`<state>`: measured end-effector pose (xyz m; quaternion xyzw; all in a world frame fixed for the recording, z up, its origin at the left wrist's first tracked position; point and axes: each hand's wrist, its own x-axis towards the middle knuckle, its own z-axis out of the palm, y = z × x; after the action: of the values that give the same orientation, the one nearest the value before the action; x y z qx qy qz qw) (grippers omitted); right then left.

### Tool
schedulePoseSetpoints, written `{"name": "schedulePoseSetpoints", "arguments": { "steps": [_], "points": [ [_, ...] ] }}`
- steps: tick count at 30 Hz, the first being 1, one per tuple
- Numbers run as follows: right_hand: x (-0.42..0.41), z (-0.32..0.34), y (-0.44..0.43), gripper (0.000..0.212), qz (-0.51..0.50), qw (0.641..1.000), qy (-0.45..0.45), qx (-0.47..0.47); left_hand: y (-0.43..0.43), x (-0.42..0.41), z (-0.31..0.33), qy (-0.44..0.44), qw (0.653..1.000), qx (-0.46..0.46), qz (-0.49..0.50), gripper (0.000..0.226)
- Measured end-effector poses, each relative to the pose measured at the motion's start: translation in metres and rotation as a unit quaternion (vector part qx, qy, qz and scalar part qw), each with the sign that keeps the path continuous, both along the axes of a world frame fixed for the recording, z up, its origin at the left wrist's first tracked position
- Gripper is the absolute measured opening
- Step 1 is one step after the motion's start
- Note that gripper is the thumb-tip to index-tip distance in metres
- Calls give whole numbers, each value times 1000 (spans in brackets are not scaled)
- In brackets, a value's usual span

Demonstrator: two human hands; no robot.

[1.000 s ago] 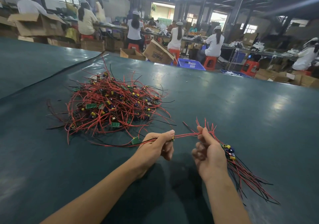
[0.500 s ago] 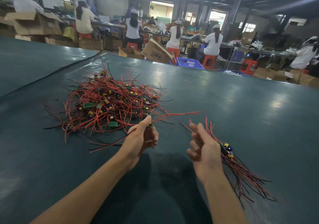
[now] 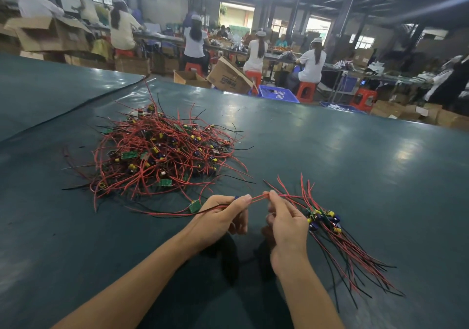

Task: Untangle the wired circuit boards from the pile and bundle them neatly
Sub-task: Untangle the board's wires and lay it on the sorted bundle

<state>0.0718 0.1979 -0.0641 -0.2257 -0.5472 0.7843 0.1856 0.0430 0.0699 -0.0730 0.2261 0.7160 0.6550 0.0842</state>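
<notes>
A tangled pile [image 3: 157, 156] of small green circuit boards with red and black wires lies on the dark green table [image 3: 355, 176], ahead and to the left. My left hand [image 3: 223, 217] pinches the wires of one loose wired board [image 3: 195, 206], which hangs just left of the fingers. Its red wire runs right to my right hand [image 3: 284, 217], which pinches it at the fingertips. That hand also holds a sorted bundle of boards [image 3: 323, 219], whose wires fan out toward the lower right.
A seam in the table cover [image 3: 76, 105] runs diagonally at the left. Beyond the far edge sit cardboard boxes [image 3: 229, 76], a blue crate [image 3: 276, 94], red stools and several seated workers at benches.
My left hand pulled one wired board back from the pile and brought its red wire across to my right hand, which now pinches it. The hands have come closer together.
</notes>
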Motion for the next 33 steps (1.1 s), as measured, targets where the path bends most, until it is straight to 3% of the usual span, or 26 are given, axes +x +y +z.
{"name": "schedulePoseSetpoints", "arguments": {
  "steps": [3,7,9,12,16,21,24,29,33],
  "points": [
    [-3,2,8,26,-29,999,6,-45,0,0,1,12,1000,-7,-3,53],
    [-4,3,19,37,-65,992,33,-100,-1,0,2,17,1000,1,-3,51],
    [-4,4,20,37,-64,993,30,-93,0,-1,1,23,1000,15,15,49],
    [1,4,12,30,12,1000,-7,-6,1,0,0,65,994,21,82,44],
    [10,6,-11,36,156,981,13,111,-3,3,-4,196,960,-127,156,46],
    [14,10,-13,33,140,979,26,142,-8,7,-4,343,898,-241,131,37],
    [11,9,-7,26,99,987,17,125,-8,9,-1,349,893,-258,121,33],
    [6,13,8,18,68,996,26,-42,-17,-2,-1,381,847,-283,238,33],
    [4,11,15,28,39,998,14,-55,-33,-16,-11,318,819,-393,273,26]
  ]
}}
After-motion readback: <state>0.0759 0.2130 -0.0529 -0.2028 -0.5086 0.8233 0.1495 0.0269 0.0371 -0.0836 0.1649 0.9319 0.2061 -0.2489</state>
